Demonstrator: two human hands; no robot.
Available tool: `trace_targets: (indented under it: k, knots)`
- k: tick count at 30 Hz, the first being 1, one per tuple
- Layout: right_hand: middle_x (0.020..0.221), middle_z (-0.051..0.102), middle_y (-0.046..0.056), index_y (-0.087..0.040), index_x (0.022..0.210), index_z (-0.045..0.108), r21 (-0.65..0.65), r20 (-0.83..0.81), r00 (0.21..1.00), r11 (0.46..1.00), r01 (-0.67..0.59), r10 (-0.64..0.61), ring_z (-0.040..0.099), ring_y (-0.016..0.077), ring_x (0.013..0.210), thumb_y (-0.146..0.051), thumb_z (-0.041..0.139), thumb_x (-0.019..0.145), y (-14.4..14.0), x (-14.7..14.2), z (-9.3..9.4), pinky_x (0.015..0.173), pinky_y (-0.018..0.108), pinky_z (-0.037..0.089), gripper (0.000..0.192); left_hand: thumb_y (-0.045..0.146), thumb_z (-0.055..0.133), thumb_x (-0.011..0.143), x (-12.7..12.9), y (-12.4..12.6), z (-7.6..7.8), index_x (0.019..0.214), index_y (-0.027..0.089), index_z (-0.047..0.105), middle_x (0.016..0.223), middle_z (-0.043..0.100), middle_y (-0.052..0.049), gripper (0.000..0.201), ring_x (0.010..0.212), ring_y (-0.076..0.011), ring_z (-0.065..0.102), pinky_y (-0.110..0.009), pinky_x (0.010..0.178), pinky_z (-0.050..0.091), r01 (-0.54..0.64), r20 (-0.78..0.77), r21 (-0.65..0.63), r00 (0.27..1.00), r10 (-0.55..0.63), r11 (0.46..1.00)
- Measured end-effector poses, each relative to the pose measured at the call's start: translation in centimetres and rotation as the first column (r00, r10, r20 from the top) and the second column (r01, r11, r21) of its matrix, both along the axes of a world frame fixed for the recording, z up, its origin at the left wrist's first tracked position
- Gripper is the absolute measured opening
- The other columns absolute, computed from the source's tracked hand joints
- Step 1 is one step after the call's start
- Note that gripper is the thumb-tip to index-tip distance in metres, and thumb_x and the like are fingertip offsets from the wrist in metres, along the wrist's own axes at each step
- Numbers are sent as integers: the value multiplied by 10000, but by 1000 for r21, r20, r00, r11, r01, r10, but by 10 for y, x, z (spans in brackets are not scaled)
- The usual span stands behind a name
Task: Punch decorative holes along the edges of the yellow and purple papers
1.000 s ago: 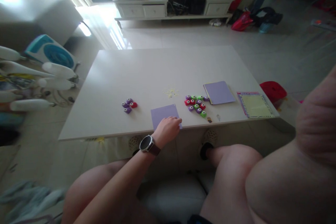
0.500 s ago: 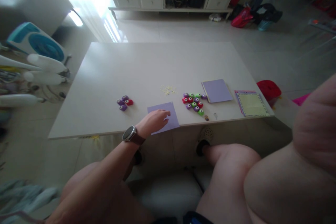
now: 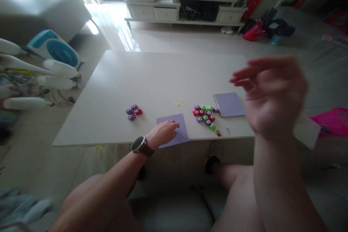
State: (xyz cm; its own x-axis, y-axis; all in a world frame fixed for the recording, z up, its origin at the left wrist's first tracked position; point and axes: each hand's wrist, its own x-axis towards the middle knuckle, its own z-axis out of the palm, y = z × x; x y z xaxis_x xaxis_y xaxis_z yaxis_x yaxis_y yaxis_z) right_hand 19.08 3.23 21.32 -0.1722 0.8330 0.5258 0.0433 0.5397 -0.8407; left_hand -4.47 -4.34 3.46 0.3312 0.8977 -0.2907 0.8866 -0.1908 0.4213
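Note:
My left hand (image 3: 165, 132), a watch on its wrist, rests on a purple paper sheet (image 3: 184, 132) at the table's near edge; its fingers are loosely bent and apart. Raised above the table's right side is my right hand (image 3: 274, 94), palm showing, fingers apart and partly curled, blurred; nothing shows in it. Tiny pale yellow pieces (image 3: 178, 101) lie scattered beyond the sheet. Several purple, red and green eye-marked pieces (image 3: 206, 117) cluster right of it, with a smaller purple-and-red group (image 3: 133, 111) on the left. A purple square pad (image 3: 230, 104) lies near my right hand.
A small brown piece (image 3: 218, 133) and a clear drop-shaped piece (image 3: 228, 131) lie near the front edge of the white table (image 3: 152, 76). A pink basket (image 3: 333, 121) stands at the right. A white cabinet (image 3: 165, 13) is across the room.
My right hand has swung up and left from the right edge, now covering the yellow-paged pad. My left hand stays on the purple sheet. The view has tilted slightly upward.

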Motion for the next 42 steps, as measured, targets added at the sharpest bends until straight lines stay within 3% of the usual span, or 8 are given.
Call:
trace_targets:
  k: [5, 10, 16, 20, 24, 30, 33, 42]
  knots:
    - [801, 716, 44, -180, 859, 712, -249, 334, 941, 959, 139, -50, 676, 189, 742, -336, 679, 842, 33, -5, -80, 659, 295, 536, 161, 204, 562, 929, 7, 1, -6, 1190, 200, 698, 1194, 668, -105, 294, 1106, -264, 629, -360, 924, 548, 50, -11, 4, 999, -50, 999]
    - [820, 728, 57, -177, 849, 715, -210, 585, 810, 957, 198, -39, 667, 199, 741, -323, 629, 878, 18, 3, -112, 689, 295, 520, 171, 195, 569, 909, 16, -2, -5, 1231, 209, 666, 1340, 604, -122, 336, 1204, -282, 574, -380, 957, 558, 41, -23, -1, 999, -41, 999]
    - [1015, 757, 71, -203, 961, 753, -185, 936, 331, 966, 181, 118, 676, 215, 907, -166, 646, 915, 13, 12, -126, 811, 280, 477, 122, 172, 597, 874, 23, -8, -17, 1553, 238, 444, 1700, 290, -141, 699, 1525, -452, 307, -541, 1054, 532, -35, -82, -26, 996, 33, 999]
    - [1126, 748, 97, -208, 1113, 762, -242, 966, 137, 958, 157, 221, 683, 247, 1019, -132, 624, 938, 23, 15, -134, 856, 289, 475, 235, 147, 604, 872, 30, -11, -17, 1624, 225, 332, 1733, 205, -178, 804, 1564, -502, 203, -654, 1113, 451, -50, -132, -50, 990, 43, 998]
    - [1155, 741, 106, -201, 1134, 760, -294, 955, 78, 943, 155, 285, 683, 252, 1049, -97, 597, 939, 32, 16, -142, 880, 292, 476, 275, 134, 612, 869, 35, -11, -11, 1573, 232, 407, 1690, 298, -184, 740, 1530, -479, 275, -646, 1087, 463, -38, -177, -45, 984, 30, 998]
    - [1234, 717, 127, -164, 1174, 745, -299, 954, 60, 951, 76, 295, 670, 260, 1124, -63, 595, 936, 36, 7, -154, 948, 296, 468, 300, 158, 600, 864, 34, -6, -4, 1497, 217, 485, 1507, 492, -183, 645, 1303, -391, 481, -505, 886, 555, -31, -176, -22, 984, 26, 999]
    - [1232, 713, 144, -145, 1183, 740, -306, 951, 59, 952, 29, 304, 663, 260, 1145, -69, 581, 959, 35, -2, -157, 970, 295, 467, 285, 219, 619, 879, 31, -5, -6, 1500, 222, 469, 1484, 497, -183, 638, 1276, -374, 487, -486, 892, 542, -49, -165, 1, 985, 48, 999]
    - [1089, 744, 124, -189, 1002, 760, -347, 938, 31, 937, 25, 346, 700, 241, 1031, -134, 639, 967, 22, -20, -159, 870, 292, 490, 138, 306, 610, 955, 7, 16, -26, 1274, 164, 546, 1304, 558, -183, 355, 1179, -330, 543, -426, 900, 503, -392, -166, 77, 902, 399, 917]
